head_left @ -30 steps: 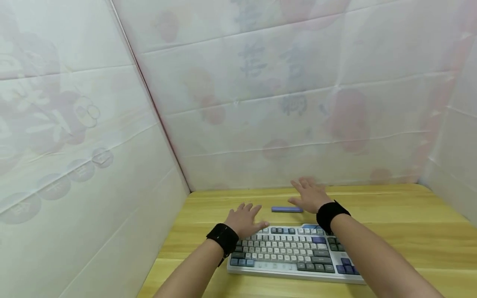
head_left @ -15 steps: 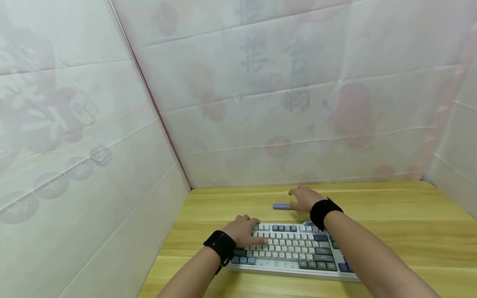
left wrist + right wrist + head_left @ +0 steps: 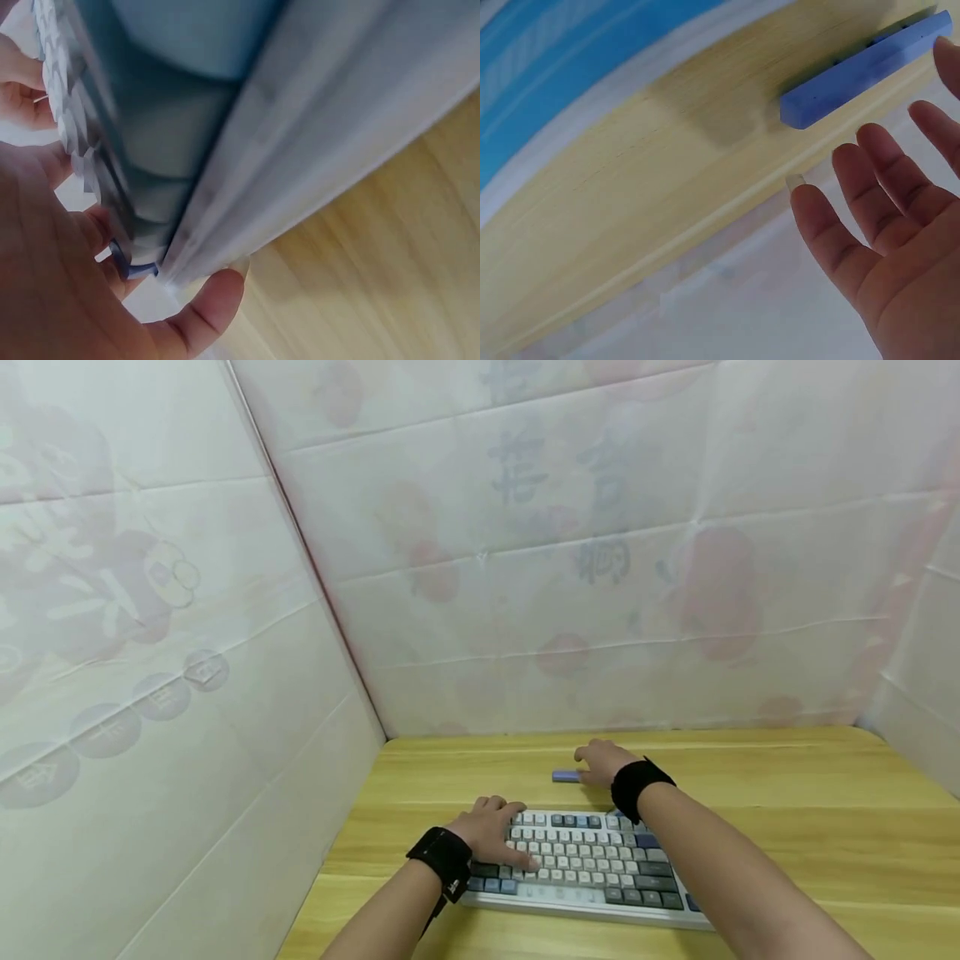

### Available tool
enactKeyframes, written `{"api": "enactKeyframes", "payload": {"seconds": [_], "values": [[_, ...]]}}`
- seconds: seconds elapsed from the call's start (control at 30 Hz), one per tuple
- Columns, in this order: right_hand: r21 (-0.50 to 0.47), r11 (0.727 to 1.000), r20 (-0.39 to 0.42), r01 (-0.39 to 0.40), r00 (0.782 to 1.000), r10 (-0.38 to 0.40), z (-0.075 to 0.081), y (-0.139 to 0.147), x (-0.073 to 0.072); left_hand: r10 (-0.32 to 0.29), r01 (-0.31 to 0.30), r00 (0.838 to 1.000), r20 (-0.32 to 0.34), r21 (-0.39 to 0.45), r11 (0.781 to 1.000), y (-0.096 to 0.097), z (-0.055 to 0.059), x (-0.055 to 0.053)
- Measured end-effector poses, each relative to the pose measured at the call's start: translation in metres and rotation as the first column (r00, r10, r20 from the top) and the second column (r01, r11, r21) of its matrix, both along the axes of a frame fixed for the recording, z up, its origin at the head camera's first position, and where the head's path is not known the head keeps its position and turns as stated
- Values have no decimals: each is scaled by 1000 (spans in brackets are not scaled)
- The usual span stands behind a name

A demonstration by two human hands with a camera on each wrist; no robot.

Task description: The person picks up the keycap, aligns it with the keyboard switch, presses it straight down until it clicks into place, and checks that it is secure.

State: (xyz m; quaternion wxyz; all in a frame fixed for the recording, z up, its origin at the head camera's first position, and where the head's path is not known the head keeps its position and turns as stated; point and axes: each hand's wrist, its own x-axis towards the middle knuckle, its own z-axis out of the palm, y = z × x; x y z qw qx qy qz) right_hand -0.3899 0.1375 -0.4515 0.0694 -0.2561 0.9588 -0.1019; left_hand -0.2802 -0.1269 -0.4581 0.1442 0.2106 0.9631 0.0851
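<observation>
A white compact keyboard with white, grey and blue keys lies on the wooden table. My left hand holds its far left part, thumb across the keys and fingers over the back edge. In the left wrist view one of that hand's fingers bends round the keyboard's side. Behind the keyboard lies a loose purple-blue spacebar keycap. My right hand is at its right end and hides that end in the head view. The right wrist view shows the hand's fingers loosely bent, apart from the keycap.
Pale printed sheets hang upright behind the table and along both sides. Wooden tabletop extends to the right of the keyboard and behind it. Each wrist wears a black strap.
My left hand has come down from above the keyboard onto its left part. My right hand has lowered and shifted left to the keycap's right end, its spread fingers now bent.
</observation>
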Motion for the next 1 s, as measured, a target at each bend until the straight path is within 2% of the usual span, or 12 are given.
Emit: {"api": "enactKeyframes", "payload": {"seconds": [0.17, 0.27, 0.5, 0.67, 0.8, 0.9, 1.0], "values": [[9, 1000, 8, -19, 1000, 19, -2, -2, 1, -2, 2, 999, 38, 5, 1000, -1, 7, 2], [9, 999, 20, -31, 999, 31, -9, -1, -3, -2, 1, 999, 41, 11, 1000, 0, 8, 5], [30, 999, -18, -43, 999, 43, -23, 2, -13, 15, -16, 999, 38, 18, 1000, 6, 8, 8], [23, 999, 13, -39, 999, 39, -11, 2, -1, 14, -14, 1000, 27, 7, 1000, 11, 6, 8], [53, 999, 68, -11, 998, 7, -2, 8, 9, -10, 10, 1000, 24, 2, 1000, 18, 5, 6], [70, 997, 121, 17, 992, -26, 1, 12, 11, -24, 24, 999, 23, 7, 1000, 21, 6, 5], [48, 997, 180, 65, 981, -73, 1, 19, 10, -35, 35, 999, 24, 15, 999, 23, 7, 4]]}}
